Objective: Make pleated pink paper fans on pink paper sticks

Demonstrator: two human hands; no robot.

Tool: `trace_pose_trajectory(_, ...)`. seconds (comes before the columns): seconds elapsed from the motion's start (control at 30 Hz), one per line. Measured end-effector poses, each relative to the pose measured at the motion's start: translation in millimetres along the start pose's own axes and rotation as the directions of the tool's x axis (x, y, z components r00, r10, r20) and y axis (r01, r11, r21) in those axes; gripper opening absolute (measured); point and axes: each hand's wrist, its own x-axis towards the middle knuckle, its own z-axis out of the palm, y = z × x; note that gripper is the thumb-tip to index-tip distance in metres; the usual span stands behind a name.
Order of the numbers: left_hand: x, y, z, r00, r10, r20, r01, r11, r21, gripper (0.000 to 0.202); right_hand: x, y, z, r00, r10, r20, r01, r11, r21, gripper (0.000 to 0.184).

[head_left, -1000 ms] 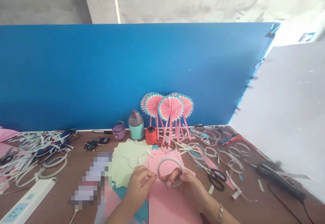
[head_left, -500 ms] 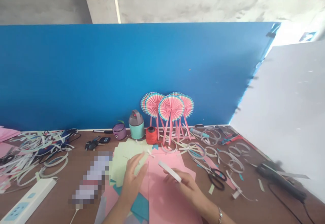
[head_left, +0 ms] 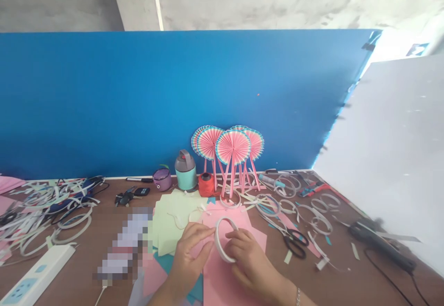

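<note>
A thin white ring, which looks like a roll of double-sided tape (head_left: 219, 245), stands on edge above the pink paper (head_left: 222, 287). My right hand (head_left: 248, 255) grips it from the right with curled fingers. From the left, my left hand (head_left: 192, 250) has its index fingertip and thumb at the ring's near side, in a pinch; any loose tape end between them is too small to see. Pale green sheets (head_left: 169, 223) and teal paper (head_left: 197, 285) lie beneath and beside my left hand.
Pink folded paper fans (head_left: 233, 148) stand at the back beside red string (head_left: 206, 186) and a teal flask (head_left: 186, 174). Black-handled scissors (head_left: 295, 243), white rings and a glue gun (head_left: 381, 246) lie right. A power strip (head_left: 38, 273) and tangled strips (head_left: 62, 195) lie left.
The tape roll has been turned so its round opening shows. My left hand has moved right and its fingers have closed in to the ring; my right hand still holds it.
</note>
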Motion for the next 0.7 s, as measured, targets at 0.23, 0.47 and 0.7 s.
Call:
trace_pose_trajectory(0.23, -2, -5, 1.6, 1.000, 0.020, -0.012, -0.020, 1.000, 0.008, 0.012, -1, -2, 4, 1.000, -0.019, 0.024, 0.022, 0.989, -0.148, 0.017)
trace_pose_trajectory(0.47, 0, -7, 4.8, 0.983, -0.168, -0.076, 0.157, 0.979, -0.132, 0.016, -1, -12, 0, 0.999, 0.028, 0.034, -0.021, 0.980, -0.197, 0.018)
trace_pose_trajectory(0.7, 1, -5, 2.5, 0.948, -0.299, -0.112, 0.265, 0.933, -0.245, 0.023, 3, -13, -16, 0.997, 0.071, -0.038, -0.077, 0.982, -0.170, 0.012)
